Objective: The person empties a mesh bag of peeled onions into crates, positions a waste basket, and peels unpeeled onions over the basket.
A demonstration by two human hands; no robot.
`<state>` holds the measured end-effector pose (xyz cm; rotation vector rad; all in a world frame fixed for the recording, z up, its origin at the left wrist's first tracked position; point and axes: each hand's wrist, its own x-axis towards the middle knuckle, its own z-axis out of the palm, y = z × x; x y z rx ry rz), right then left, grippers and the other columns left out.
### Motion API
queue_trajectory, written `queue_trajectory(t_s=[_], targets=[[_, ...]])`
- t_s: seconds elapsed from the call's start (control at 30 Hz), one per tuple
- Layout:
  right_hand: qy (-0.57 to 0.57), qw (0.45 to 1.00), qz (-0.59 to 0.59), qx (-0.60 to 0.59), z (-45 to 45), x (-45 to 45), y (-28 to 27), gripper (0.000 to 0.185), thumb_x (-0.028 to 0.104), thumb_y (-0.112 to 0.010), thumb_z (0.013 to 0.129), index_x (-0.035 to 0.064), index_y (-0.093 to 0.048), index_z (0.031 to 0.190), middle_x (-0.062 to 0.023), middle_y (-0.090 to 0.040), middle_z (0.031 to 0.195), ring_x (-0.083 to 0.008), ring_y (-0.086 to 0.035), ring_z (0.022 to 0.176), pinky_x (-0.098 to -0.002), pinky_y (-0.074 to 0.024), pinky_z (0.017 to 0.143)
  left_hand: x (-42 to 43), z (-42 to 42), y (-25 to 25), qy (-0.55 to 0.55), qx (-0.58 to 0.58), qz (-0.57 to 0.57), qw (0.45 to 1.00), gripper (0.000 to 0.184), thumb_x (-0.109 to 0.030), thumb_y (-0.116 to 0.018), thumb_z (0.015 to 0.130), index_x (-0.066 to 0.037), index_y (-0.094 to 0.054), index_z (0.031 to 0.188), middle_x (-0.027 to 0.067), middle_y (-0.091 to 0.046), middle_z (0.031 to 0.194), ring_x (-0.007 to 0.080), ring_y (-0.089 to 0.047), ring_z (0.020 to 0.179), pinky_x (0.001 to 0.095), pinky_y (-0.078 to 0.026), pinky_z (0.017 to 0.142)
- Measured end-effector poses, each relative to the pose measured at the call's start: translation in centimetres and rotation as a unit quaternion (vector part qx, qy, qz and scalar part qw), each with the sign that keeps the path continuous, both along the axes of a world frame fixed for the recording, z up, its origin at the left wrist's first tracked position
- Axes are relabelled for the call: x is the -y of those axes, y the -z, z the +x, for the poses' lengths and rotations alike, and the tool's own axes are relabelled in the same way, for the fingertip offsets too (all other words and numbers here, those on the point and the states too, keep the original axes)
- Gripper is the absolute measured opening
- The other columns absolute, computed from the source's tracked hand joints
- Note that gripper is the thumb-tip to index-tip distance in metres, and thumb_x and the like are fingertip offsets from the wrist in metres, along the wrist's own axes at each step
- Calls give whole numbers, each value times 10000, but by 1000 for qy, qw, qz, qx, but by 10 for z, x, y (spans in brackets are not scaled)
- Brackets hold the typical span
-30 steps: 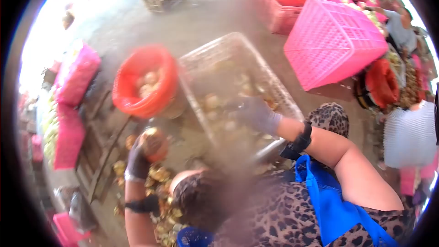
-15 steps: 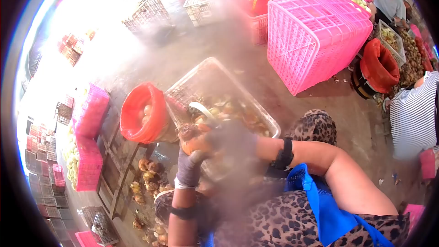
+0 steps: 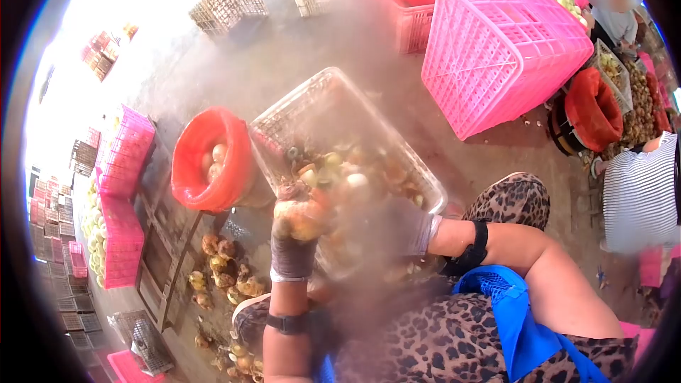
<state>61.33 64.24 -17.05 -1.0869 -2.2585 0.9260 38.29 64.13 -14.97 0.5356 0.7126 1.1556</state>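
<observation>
My left hand (image 3: 292, 254), in a greyish glove, is closed around an onion (image 3: 303, 217) with brownish-orange skin and a rough top end. It is held over the near left side of a pale plastic crate (image 3: 264, 124). My right hand (image 3: 404, 227), also gloved, is just right of the onion above the crate. A hazy smear on the lens covers its fingers, so I cannot see what they hold. Inside the crate lie onion scraps (image 3: 340, 167) and pale pieces. Left of the crate stands a bucket lined with a red bag (image 3: 188, 149), with several peeled onions (image 3: 215, 159) in it.
Unpeeled onions (image 3: 223, 266) lie on the floor at the left. Pink crates (image 3: 124, 234) of pale onions stand beyond a wooden frame (image 3: 167, 255). A pink crate stack (image 3: 489, 57) rises ahead. Two people sit at the right near another red-lined bucket (image 3: 594, 110).
My right hand has moved right, away from the onion, showing more of it. A curved white strip near the hands no longer shows. The view has shifted slightly.
</observation>
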Motion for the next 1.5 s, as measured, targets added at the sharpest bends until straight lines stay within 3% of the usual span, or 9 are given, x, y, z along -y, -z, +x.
queue_trajectory(t_s=[0.4, 0.57, 0.73, 0.83, 0.9, 1.07, 1.2, 1.33, 1.5], targets=[[-33, 993, 74, 86, -7, -6, -11, 107, 131, -593, 834, 79, -679, 870, -156, -674, 777, -337, -674, 766, -445, -499, 765, 8, 8, -32, -98, -182, 112, 972, 914, -573, -826, 672, -24, -458, 1303, 89, -566, 1137, 237, -617, 1032, 390, -557, 854], [-28, 987, 104, 120, -3, -14, -9, 118, 106, -565, 835, 66, -676, 838, -151, -677, 766, -332, -685, 753, -436, -528, 701, 23, -11, 13, -25, 80, -70, 994, 806, -588, -730, 768, -72, -476, 1333, 124, -601, 1223, 299, -616, 1065, 487, -526, 907], [-41, 978, 83, 187, -2, -17, -15, 123, 111, -567, 824, 63, -679, 809, -143, -688, 770, -325, -694, 747, -423, -540, 682, 24, 11, -24, -103, -299, 132, 940, 751, -493, -748, 781, -39, -467, 1310, 106, -606, 1161, 268, -636, 992, 408, -557, 840], [-48, 978, 116, 169, 1, -23, -14, 117, 122, -580, 814, 68, -681, 792, -136, -686, 758, -322, -694, 733, -419, -542, 668, 25, -9, 11, -7, 76, -62, 995, 783, -610, -654, 805, -57, -463, 1326, 147, -567, 1253, 324, -580, 1130, 449, -504, 952], [-44, 979, 138, 142, 4, -20, -10, 113, 129, -590, 807, 72, -683, 781, -130, -683, 746, -320, -693, 723, -417, -542, 658, 29, -18, 25, 48, 161, -82, 982, 796, -614, -633, 824, -66, -435, 1365, 160, -534, 1297, 330, -542, 1175, 466, -473, 989], [-69, 991, 1, 115, 0, -18, 10, 148, 141, -611, 799, 72, -717, 876, -113, -692, 775, -312, -686, 710, -441, -537, 668, 33, -15, 36, -11, 17, -73, 997, 913, -782, -524, 774, -49, -485, 1318, 171, -623, 1137, 310, -630, 838, 393, -512, 617], [-174, 932, -19, 318, -19, -10, 5, 228, 160, -620, 816, 89, -733, 1000, -103, -717, 915, -297, -690, 819, -432, -533, 763, 31, 1, 5, 2, -90, 30, 996, 831, -596, -718, 777, -25, -453, 1320, 133, -568, 1219, 247, -590, 1085, 366, -544, 883], [-231, 914, 334, 22, -17, 8, 113, 257, 159, -617, 841, 103, -719, 1070, -118, -700, 1053, -290, -668, 965, -407, -521, 847, 28, -1, 13, -11, -109, 61, 992, 829, -583, -745, 762, -18, -466, 1301, 121, -582, 1195, 247, -578, 1127, 392, -532, 920], [-266, 962, 32, 58, 20, 7, -18, 270, 162, -604, 863, 108, -698, 1110, -141, -685, 1046, -302, -661, 990, -414, -528, 845, 23, -4, 5, 66, -78, 49, 994, 833, -607, -737, 752, -42, -461, 1298, 91, -541, 1214, 237, -566, 1122, 367, -530, 888]])
